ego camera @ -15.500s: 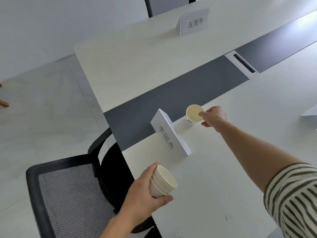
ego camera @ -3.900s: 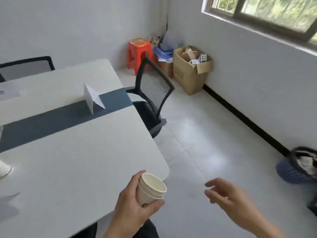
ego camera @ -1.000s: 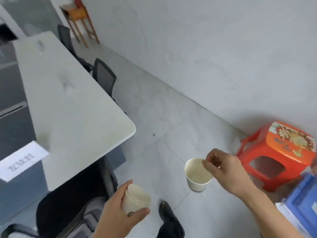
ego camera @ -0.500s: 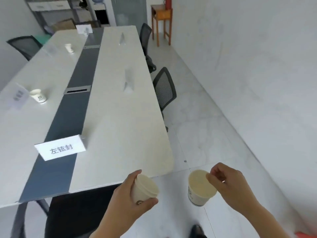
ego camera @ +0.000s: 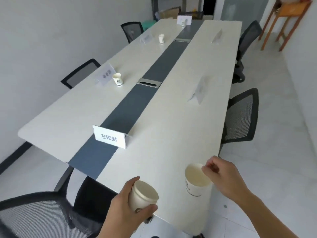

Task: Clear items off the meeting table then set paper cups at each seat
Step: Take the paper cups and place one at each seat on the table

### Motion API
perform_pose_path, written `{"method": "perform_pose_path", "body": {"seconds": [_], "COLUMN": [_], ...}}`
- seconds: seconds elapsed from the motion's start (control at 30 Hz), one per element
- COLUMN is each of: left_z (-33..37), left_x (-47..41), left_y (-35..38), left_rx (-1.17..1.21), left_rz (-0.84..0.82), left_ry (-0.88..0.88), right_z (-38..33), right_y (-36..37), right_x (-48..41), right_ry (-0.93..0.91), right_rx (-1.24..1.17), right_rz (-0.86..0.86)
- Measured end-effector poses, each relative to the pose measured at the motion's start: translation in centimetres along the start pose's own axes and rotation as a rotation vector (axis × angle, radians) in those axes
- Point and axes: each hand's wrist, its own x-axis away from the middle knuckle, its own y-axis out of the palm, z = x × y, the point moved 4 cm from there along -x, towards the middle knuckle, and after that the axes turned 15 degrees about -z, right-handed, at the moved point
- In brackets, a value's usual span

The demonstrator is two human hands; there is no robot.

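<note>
Now right hand pinches the rim of one paper cup, brought from over the floor to over the near end of the table, apparently not yet set down. Left hand grips the remaining cup stack. Judged: placement near the name card comes next

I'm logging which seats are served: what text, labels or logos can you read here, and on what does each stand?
"左铉封": near name card, on the dark centre strip.
Left name card: characters too blurred to read.
Standing cup beside it: dark logo, too small to read.
Right-hand cup, pinched by the right hand: blurred print, unreadable.
Left-hand cup, in the left hand grip: round mark, unreadable.
Far name cards: too small to read.
</note>
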Motion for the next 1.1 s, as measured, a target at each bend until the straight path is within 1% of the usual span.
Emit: {"method": "perform_pose_path", "body": {"seconds": [0.17, 0.23, 0.3, 0.4, 0.53, 0.67, 0.8, 0.87, 0.97, 1.1], "left_z": [-1.9, -3.0, -3.9, -5.1, -5.9, -7.7, -10.5, -12.2, -14.3, -15.7], "left_x": [1.0, 1.0, 0.4, -1.9, -6.8, -11.3, -13.4, -13.7, -13.9, -14.4], "left_y": [-2.0, -3.0, -4.0, -5.6, -8.3, -11.1, -12.9, -13.4, -14.0, -14.4], "left_rx": [0.074, 0.102, 0.117, 0.147, 0.191, 0.254, 0.291, 0.31, 0.334, 0.359], "left_rz": [0.199, 0.271, 0.306, 0.3, 0.262, 0.235, 0.232, 0.242, 0.26, 0.264], "left_ry": [-0.147, -0.178, -0.195, -0.211, -0.212, -0.218, -0.259, -0.294, -0.335, -0.346], "right_z": [-4.4, -6.4, -8.6, -12.2, -15.8, -17.2, -17.4, -17.4, -17.0, -16.3], "right_y": [0.6, 1.6, 2.8, 4.3, 6.8, 10.7, 14.4, 15.9, 17.8, 18.6], "right_x": [-9.0, -12.8, -16.5, -21.9, -29.4, -36.7, -42.9, -45.2, -47.3, -47.7], "right_ry": [-0.078, -0.115, -0.149, -0.168, -0.14, -0.061, 0.053, 0.095, 0.153, 0.163], "right_rx": [0.09, 0.108, 0.119, 0.093, 0.064, 0.067, 0.037, 0.02, 0.04, 0.023], "right_rz": [-0.131, -0.171, -0.199, -0.202, -0.17, -0.166, -0.134, -0.11, -0.125, -0.14]}}
